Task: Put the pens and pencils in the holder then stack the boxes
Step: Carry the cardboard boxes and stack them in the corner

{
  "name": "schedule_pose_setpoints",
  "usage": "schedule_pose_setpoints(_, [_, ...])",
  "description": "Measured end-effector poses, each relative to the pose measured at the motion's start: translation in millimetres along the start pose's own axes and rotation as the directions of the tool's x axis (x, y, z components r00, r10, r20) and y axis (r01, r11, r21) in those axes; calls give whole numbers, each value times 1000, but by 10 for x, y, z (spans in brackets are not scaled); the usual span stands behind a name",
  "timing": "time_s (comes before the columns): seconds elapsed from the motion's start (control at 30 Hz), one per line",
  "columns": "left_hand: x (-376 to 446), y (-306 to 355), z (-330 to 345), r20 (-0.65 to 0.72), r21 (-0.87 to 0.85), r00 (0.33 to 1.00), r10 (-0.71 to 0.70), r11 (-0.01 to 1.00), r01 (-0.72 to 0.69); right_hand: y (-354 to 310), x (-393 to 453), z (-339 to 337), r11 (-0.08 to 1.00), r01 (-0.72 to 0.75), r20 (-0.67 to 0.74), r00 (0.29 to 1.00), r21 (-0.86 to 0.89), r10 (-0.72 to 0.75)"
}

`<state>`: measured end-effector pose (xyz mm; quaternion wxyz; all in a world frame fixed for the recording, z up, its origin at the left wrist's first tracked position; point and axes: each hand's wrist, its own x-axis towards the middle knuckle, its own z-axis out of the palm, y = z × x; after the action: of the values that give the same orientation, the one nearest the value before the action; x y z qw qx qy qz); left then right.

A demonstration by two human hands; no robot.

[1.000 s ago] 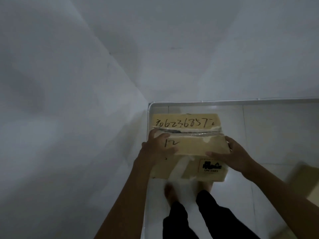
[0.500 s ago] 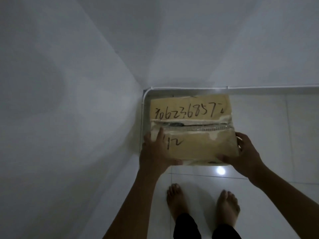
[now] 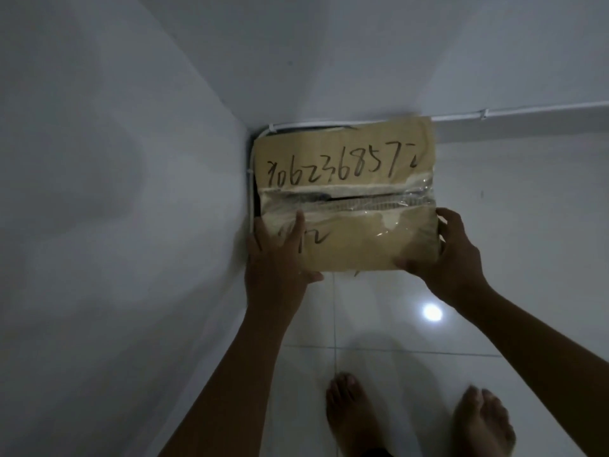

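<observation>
cardboard box [image 3: 346, 199], brown with a long number handwritten on its top flap and a taped seam across the middle, sits in the corner of the floor [image 3: 494, 225] where the two white walls meet, its far edge by the white cable trunking [image 3: 527, 110] along the wall. left hand [image 3: 276, 258] lies on the near left corner, fingers stretched over the top and thumb along the near edge. right hand [image 3: 451, 255] wraps the near right corner, fingers curled round the side and thumb under the near edge. it looks light and fairly stiff, but the flaps are creased and the tape is torn, so the top may sag under pressure. best held by opposite side walls or corners, low down, not by the loose flaps. glossy tape could be slippery. whether another box lies beneath cannot be told
</observation>
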<state>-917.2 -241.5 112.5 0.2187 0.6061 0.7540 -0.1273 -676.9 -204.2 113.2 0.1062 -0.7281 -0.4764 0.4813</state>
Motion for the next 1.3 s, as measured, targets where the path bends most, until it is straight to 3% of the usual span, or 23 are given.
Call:
schedule_pose_setpoints(0.17, [42,15,-73,41,89,999,4,996,-8,-67,85,-53,1000,-6,27,1000,-6,6])
schedule_pose_setpoints(0.4, [1,75,-386,142,39,990,3,999,-8,-384,15,-336,985,-151,134,981,86,138])
schedule_pose_setpoints(0.6, [-468,339,-1216,7,-196,997,75,978,-73,-976,-675,-824,961,-140,121,986,237,113])
schedule_pose_setpoints(0.7, [-882,547,-1635,34,-520,999,-3,854,20,-1262,-1195,-1176,948,-110,85,992,298,88])
schedule_pose_setpoints(0.8, [-1357,806,-2059,197,-779,980,2,607,155,-1453,-1755,-1555,902,-149,40,989,405,145])
schedule_pose_setpoints(1.0, [-2316,1361,-3048,235,-865,971,52,466,185,-1718,-3102,-2458,741,-178,-40,963,647,266])
schedule_pose_setpoints(1.1, [-2745,1605,-3522,293,-850,949,118,486,202,-1743,-3715,-2878,679,-150,-110,940,719,323])
schedule_pose_setpoints(1.3, [-3730,2080,-4030,366,-793,898,243,587,165,-1405,-4920,-3474,691,-105,-180,928,715,327])
